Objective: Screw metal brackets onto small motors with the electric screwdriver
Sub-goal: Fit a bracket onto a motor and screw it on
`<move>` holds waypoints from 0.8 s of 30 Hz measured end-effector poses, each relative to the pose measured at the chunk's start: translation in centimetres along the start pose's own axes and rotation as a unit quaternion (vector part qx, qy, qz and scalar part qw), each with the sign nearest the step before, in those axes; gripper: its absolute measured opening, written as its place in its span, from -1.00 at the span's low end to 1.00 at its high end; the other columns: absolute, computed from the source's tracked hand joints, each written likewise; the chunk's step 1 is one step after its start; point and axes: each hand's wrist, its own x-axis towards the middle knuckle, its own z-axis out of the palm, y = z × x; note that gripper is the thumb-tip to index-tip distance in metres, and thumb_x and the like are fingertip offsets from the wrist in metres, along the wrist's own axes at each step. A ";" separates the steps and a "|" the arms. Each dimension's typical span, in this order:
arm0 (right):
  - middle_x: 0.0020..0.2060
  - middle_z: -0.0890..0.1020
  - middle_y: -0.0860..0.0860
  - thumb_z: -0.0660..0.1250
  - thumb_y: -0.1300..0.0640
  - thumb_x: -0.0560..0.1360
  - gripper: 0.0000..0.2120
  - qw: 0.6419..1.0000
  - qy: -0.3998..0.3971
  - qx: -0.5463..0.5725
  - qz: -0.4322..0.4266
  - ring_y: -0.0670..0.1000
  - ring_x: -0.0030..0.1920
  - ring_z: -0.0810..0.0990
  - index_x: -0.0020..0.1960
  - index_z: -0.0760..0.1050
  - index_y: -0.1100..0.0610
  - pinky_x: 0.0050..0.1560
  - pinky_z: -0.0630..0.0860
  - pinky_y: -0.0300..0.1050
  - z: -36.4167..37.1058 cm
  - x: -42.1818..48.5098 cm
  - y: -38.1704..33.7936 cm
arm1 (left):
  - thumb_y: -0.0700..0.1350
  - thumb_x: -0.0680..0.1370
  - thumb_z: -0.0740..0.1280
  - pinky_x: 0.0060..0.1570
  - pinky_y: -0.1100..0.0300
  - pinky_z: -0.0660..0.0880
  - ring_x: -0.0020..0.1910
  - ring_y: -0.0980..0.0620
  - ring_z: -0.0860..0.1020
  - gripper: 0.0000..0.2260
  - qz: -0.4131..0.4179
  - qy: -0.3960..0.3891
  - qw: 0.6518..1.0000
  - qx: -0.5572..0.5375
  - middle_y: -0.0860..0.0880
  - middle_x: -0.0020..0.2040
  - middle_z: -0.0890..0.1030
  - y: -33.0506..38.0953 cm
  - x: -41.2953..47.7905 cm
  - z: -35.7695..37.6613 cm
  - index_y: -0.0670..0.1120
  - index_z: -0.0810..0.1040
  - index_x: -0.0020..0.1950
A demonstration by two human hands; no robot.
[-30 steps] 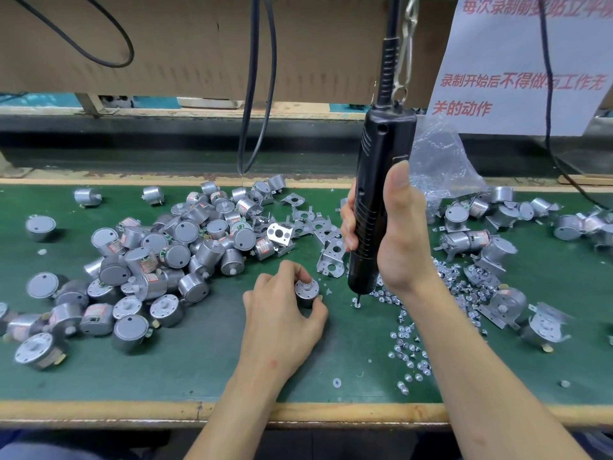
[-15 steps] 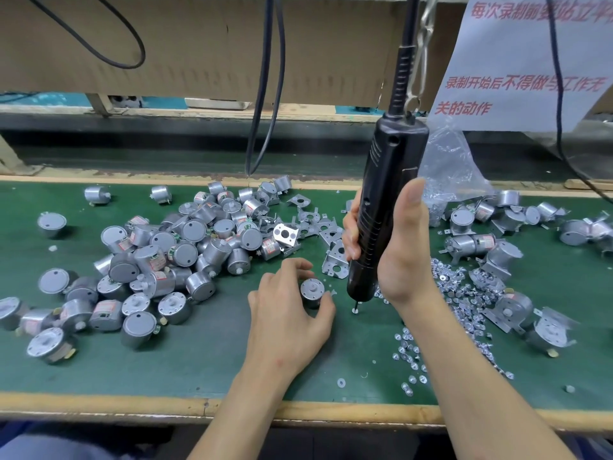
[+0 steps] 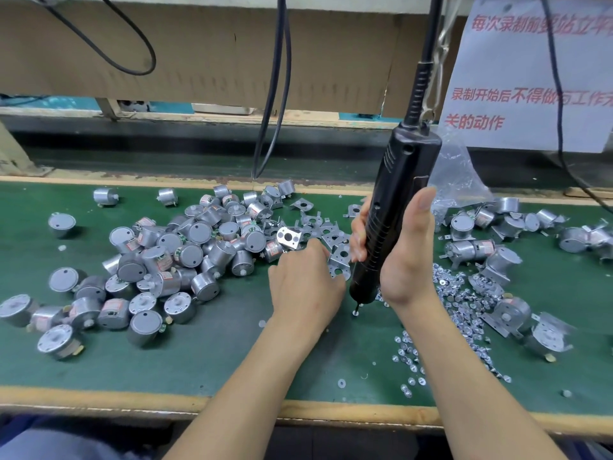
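Note:
My right hand (image 3: 408, 260) grips the black electric screwdriver (image 3: 391, 224), which hangs from a cord and stands nearly upright. Its bit tip touches a single screw (image 3: 355, 313) on the green mat (image 3: 215, 353). My left hand (image 3: 305, 290) lies just left of the screwdriver, fingers curled down at the near edge of the loose metal brackets (image 3: 331, 234). What its fingers hold is hidden, and the motor it had is out of sight beneath it. A heap of bare silver motors (image 3: 185, 254) lies to the left.
Loose screws (image 3: 457, 303) are scattered right of the screwdriver. Motors with brackets fitted (image 3: 471, 250) lie further right. A clear plastic bag (image 3: 457, 180) and a paper sign (image 3: 530, 78) stand behind. Black cables (image 3: 275, 94) hang over the back. The wooden table edge (image 3: 99, 400) runs along the front.
My left hand has slid forward from the single motor to the bracket pile, covering the motor. The screwdriver tip has come down onto a screw on the mat.

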 end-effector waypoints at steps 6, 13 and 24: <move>-0.49 0.46 0.00 0.23 -0.63 0.29 -0.35 1.000 0.005 0.003 -0.006 0.05 -0.54 0.37 -0.28 0.51 -0.02 -0.45 0.34 -0.11 0.0 -0.1 -0.1 | -0.16 0.54 0.32 -0.12 0.06 0.43 -0.05 -0.13 0.58 -0.83 0.067 0.062 0.996 -0.022 -0.06 -0.06 0.68 -0.5 0.8 -0.7 -0.08 0.51 0.13; -0.49 0.47 -0.02 0.22 -0.64 0.30 -0.37 1.000 0.002 -0.001 -0.009 0.02 -0.53 0.40 -0.29 0.54 -0.06 -0.44 0.35 -0.14 -0.1 0.1 0.0 | -0.32 0.51 0.40 -0.22 0.02 0.53 -0.15 -0.18 0.60 -0.86 0.199 0.109 0.974 -0.004 -0.11 -0.11 0.65 -3.4 2.0 -3.8 -0.16 0.54 0.03; -0.46 0.48 -0.03 0.26 -0.62 0.29 -0.40 1.000 0.000 0.009 -0.006 0.01 -0.52 0.41 -0.28 0.55 -0.07 -0.46 0.37 -0.16 -0.1 0.2 0.2 | -0.44 0.45 0.39 -0.28 -0.10 0.55 -0.27 -0.25 0.58 -0.88 0.188 0.169 0.968 -0.001 -0.16 -0.17 0.63 -6.3 -0.4 -3.9 -0.26 0.59 -0.11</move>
